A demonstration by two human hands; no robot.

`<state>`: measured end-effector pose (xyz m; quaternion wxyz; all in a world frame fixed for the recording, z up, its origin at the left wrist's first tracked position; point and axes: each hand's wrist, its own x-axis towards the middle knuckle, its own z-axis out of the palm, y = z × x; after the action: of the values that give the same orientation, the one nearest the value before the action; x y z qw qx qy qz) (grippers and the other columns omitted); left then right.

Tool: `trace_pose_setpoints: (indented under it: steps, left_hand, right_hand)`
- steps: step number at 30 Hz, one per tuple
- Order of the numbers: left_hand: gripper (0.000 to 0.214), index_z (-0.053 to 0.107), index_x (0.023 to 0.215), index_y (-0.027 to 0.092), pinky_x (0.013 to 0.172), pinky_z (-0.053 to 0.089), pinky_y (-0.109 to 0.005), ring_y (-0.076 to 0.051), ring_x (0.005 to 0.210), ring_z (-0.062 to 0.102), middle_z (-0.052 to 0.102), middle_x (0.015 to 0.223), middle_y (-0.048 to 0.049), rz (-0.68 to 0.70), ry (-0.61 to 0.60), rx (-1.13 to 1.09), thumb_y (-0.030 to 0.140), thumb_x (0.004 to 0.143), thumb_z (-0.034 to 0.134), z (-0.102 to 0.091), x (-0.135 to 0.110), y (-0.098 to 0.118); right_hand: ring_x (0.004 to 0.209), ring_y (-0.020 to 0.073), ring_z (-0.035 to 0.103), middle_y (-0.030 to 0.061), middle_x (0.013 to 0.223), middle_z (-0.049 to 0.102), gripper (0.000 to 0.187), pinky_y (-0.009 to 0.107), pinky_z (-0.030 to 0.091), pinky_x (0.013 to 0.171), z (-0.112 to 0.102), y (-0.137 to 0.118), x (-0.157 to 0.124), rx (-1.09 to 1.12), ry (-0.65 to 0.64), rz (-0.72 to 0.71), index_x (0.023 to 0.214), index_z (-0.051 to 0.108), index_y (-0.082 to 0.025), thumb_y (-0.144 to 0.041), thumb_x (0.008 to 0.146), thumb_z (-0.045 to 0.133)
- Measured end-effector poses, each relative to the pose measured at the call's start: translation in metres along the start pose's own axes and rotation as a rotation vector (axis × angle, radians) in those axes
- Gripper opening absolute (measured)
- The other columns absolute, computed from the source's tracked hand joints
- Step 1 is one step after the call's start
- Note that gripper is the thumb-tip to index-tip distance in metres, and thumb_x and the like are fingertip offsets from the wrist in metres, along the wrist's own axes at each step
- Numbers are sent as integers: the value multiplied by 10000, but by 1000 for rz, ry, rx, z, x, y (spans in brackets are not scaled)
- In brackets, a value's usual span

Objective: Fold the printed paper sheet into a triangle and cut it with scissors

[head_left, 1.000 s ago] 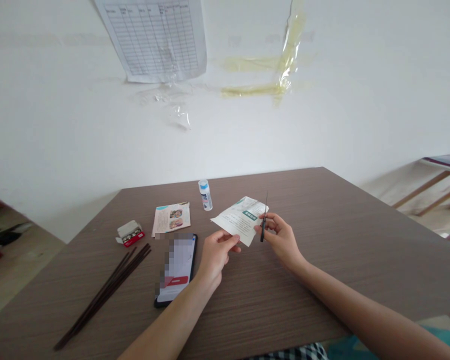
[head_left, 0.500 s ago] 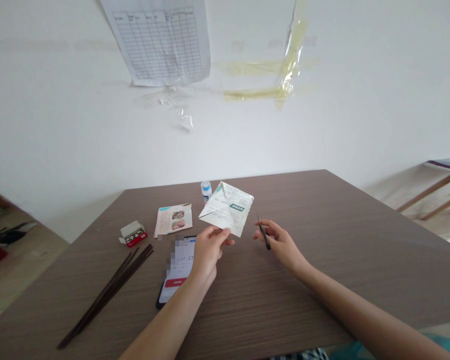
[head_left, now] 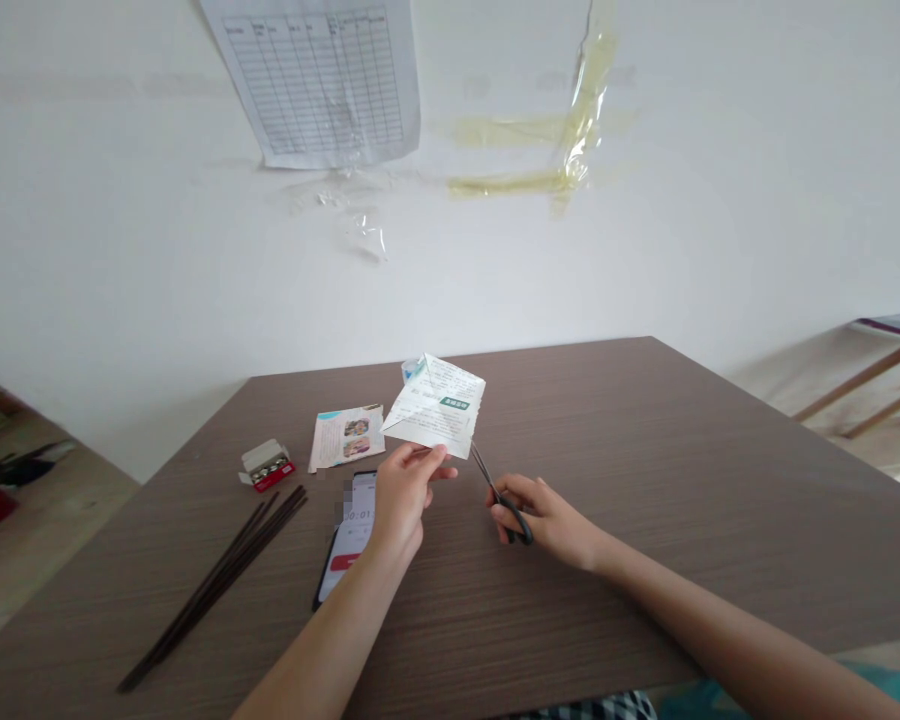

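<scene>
Head view is showing the left hand (head_left: 403, 500) pinching a light, floppy folded paper leaflet (head_left: 433, 405) at its lower edge, best held there, above the brown tabletop (head_left: 645, 520), while the right hand (head_left: 547, 522) is curling narrowly around black-handled scissors (head_left: 506, 510).

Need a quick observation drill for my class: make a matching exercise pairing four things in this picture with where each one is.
Things:
1. Folded printed paper
2. Black-handled scissors
3. Smartphone
4. Small red-and-white box

Places:
A. In the right hand
B. On the wood-grain table, near the dark sticks
C. Pinched in the left hand
D. On the table, partly behind the left forearm

Pairs: 1-C; 2-A; 3-D; 4-B
</scene>
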<state>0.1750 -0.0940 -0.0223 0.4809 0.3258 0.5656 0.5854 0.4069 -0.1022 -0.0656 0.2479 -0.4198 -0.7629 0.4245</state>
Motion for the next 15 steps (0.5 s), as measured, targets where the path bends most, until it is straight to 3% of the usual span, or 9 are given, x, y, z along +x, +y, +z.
trace_pose_setpoints:
  steps: [4,15]
  left_hand:
    - [250,797,823,233,478,218,-203,-224,675,863,926,951,-108,2,-4,-1,293,781,1036,0,0,0]
    - [337,797,826,229,486,205,-209,-242,692,882,919,950,-113,-8,-34,20,363,720,1087,2,-3,-1]
  right_hand:
    - [1197,362,856,61,1013,959,518,737,343,1519,-1,-7,-3,20,-67,47,1225,797,-288,-794,1202,688]
    - [1122,353,839,68,991,957,469,695,422,1458,1,-9,-2,6,-56,46,1233,815,-275,-732,1189,717]
